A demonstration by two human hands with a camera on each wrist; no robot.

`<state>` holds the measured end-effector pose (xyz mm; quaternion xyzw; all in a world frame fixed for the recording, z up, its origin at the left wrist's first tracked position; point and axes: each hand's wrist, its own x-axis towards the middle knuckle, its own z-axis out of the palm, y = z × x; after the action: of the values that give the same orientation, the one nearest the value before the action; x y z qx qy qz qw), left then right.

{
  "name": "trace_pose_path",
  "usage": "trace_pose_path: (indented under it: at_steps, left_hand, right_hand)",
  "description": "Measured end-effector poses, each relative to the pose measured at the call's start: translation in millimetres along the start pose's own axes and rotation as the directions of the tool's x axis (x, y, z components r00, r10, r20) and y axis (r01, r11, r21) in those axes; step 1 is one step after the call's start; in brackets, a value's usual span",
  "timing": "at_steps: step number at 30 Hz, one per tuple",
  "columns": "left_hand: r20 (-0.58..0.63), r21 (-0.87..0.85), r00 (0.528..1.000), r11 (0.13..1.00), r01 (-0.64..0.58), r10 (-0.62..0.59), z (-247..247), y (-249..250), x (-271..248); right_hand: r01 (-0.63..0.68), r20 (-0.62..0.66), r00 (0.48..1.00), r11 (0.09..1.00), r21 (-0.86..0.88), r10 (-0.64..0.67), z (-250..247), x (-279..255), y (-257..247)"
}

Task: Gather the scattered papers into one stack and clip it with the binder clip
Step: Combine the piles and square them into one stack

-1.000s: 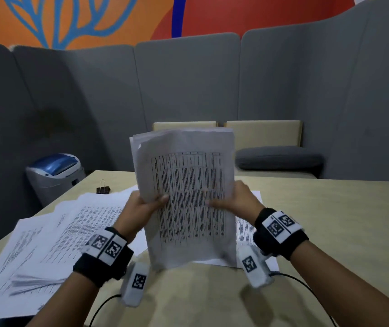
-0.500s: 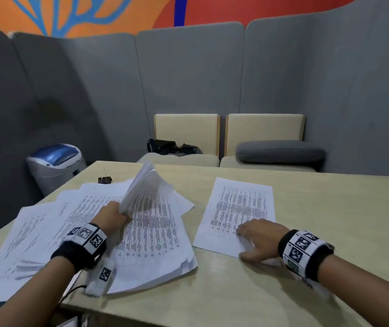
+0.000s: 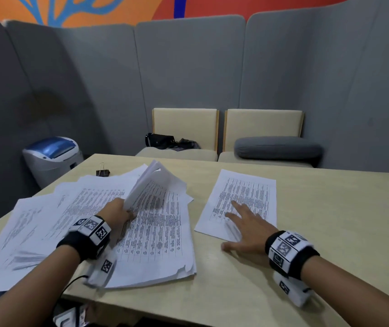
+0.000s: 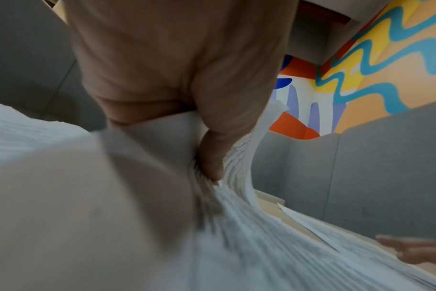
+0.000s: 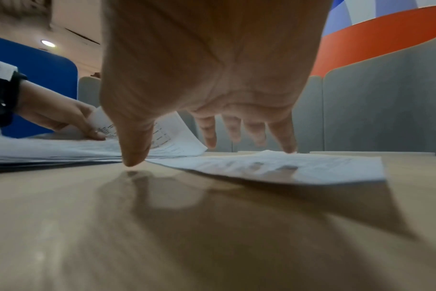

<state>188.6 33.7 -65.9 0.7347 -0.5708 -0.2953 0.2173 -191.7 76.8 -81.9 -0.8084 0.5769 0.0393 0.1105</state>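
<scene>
Table edge [image 3: 212, 303] lies nearest, pale wood; just beyond it on the left rests a thick stack of printed papers [image 3: 158, 251], its near corners ragged; the left hand [image 3: 115, 212] sits on that stack's left side, its fingers curled round several upper sheets [image 3: 153, 182] that it holds lifted and bowed above the rest; in the left wrist view the thumb [image 4: 212, 157] presses into the fanned pages. Further left, loose papers [image 3: 30, 223] spread in overlapping layers toward the table's left edge. On the right, apart from the stack, the right hand [image 3: 247, 230] reaches palm down over a single sheet [image 3: 243, 199], fingers straight and spread apart; in the right wrist view the thumb tip [image 5: 133, 159] touches bare table beside the sheet's near edge, while one fingertip [image 5: 288, 147] meets the paper and the other fingertips hover just above it. Beyond the loose papers, at the far left of the table, the black binder clip [image 3: 103, 172] stands by itself, handles up, touching no paper. Past the table stand two beige seats [image 3: 184, 121], a grey cushion [image 3: 276, 147] on the right one, and a grey bin [image 3: 51, 156] to the left.
</scene>
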Motion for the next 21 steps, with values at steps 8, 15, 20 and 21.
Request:
trace_pose_path:
  at_steps: [8,15,20,21]
  left_hand:
    - [0.065,0.175,0.998,0.984,-0.029,0.018,22.2,5.9,-3.7]
    - [0.079,0.222,0.997,0.975,-0.003,-0.015,18.7,5.3,-1.4]
    - [0.054,0.245,0.998,0.97,0.015,-0.029,13.7,3.6,-2.8]
    - [0.059,0.242,0.998,0.97,0.019,-0.034,13.8,3.6,-2.5]
  right_hand:
    - [0.077,-0.045,0.995,0.956,-0.282,-0.093,-6.2,13.5,-35.7]
    - [0.233,0.057,0.97,0.847,-0.478,-0.235,-12.2,6.6,-42.9]
    - [0.256,0.121,0.966,0.785,-0.564,-0.228,-17.5,-0.4,-31.3]
    - [0.255,0.113,0.966,0.785,-0.565,-0.232,-18.1,-1.0,-27.7]
